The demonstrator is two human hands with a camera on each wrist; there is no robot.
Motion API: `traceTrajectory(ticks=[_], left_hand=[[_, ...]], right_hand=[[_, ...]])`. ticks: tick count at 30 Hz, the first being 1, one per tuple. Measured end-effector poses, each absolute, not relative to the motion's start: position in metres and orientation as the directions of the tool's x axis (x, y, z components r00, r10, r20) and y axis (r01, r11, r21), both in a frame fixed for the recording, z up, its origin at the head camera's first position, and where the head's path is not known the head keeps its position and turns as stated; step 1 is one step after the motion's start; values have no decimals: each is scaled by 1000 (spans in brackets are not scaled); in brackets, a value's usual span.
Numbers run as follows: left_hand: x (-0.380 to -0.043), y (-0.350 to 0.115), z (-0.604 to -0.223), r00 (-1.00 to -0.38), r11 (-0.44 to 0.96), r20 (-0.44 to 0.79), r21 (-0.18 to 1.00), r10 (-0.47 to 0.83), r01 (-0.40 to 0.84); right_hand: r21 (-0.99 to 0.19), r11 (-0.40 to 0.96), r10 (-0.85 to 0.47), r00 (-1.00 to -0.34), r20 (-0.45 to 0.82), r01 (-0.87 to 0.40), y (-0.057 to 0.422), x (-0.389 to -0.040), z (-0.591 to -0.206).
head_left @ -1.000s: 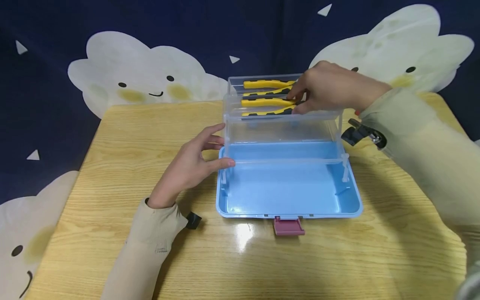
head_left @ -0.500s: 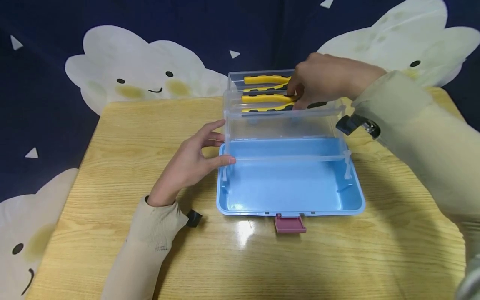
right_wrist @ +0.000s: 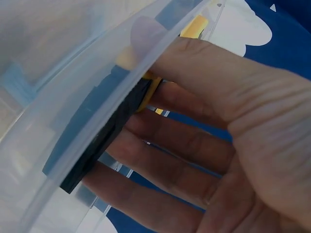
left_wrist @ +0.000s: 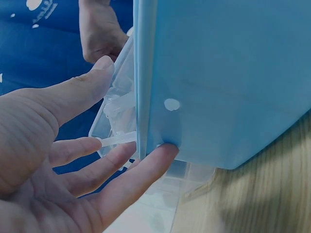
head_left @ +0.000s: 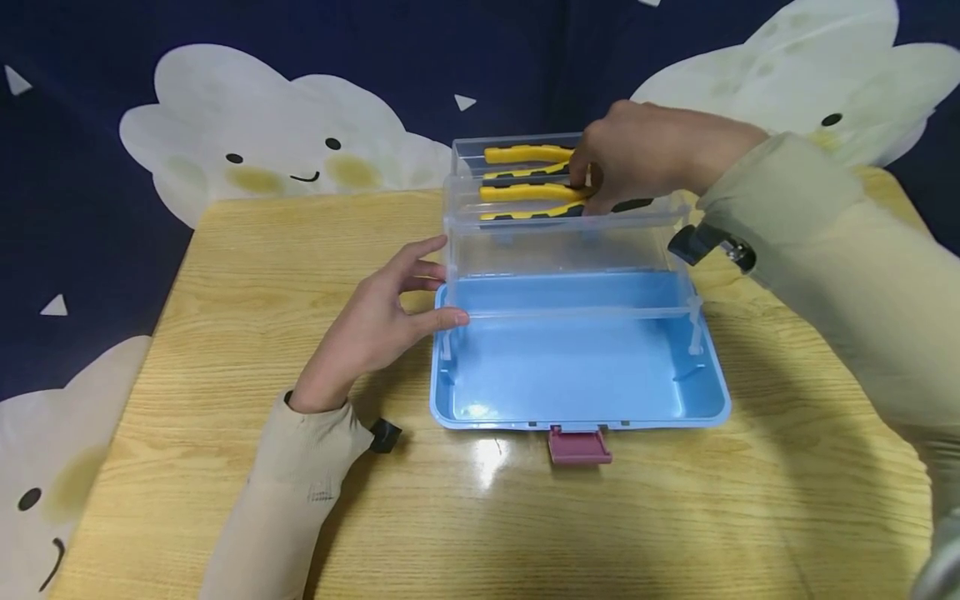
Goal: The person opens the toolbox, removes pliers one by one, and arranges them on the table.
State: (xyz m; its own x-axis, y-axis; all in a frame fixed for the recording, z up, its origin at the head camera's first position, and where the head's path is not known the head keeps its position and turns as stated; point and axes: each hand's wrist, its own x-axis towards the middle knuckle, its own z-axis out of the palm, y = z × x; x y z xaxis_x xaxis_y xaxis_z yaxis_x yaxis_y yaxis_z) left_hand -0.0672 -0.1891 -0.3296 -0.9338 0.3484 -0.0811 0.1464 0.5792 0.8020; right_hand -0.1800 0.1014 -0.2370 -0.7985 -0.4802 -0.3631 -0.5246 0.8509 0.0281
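In the head view a blue toolbox stands unfolded, its clear trays raised above the base. Two pairs of pliers with yellow and black handles lie in the upper trays: the rear pliers and the front pliers. My right hand grips the front pliers near the middle, thumb and fingers around them; in the right wrist view their black head shows partly through the clear tray wall. My left hand rests against the box's left side, fingers spread, fingertips on the blue wall.
The toolbox stands on a wooden table. A plum-coloured latch hangs open at its front edge. Behind the table hangs a dark blue cloth printed with smiling clouds. Black camera mounts sit at both wrists.
The whole head view has shifted slightly. My right hand has settled a little lower around the front pliers, and a bit of their black head now shows beneath it. My left hand stays put.
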Motion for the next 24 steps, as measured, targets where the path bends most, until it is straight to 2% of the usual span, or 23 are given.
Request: traceTrajectory(ticks=[24], left_hand=[[-61, -189, -329, -937, 585, -92, 800, 338, 132]], right_hand=[[-36, 837, -519, -771, -369, -546, 110, -185, -239]])
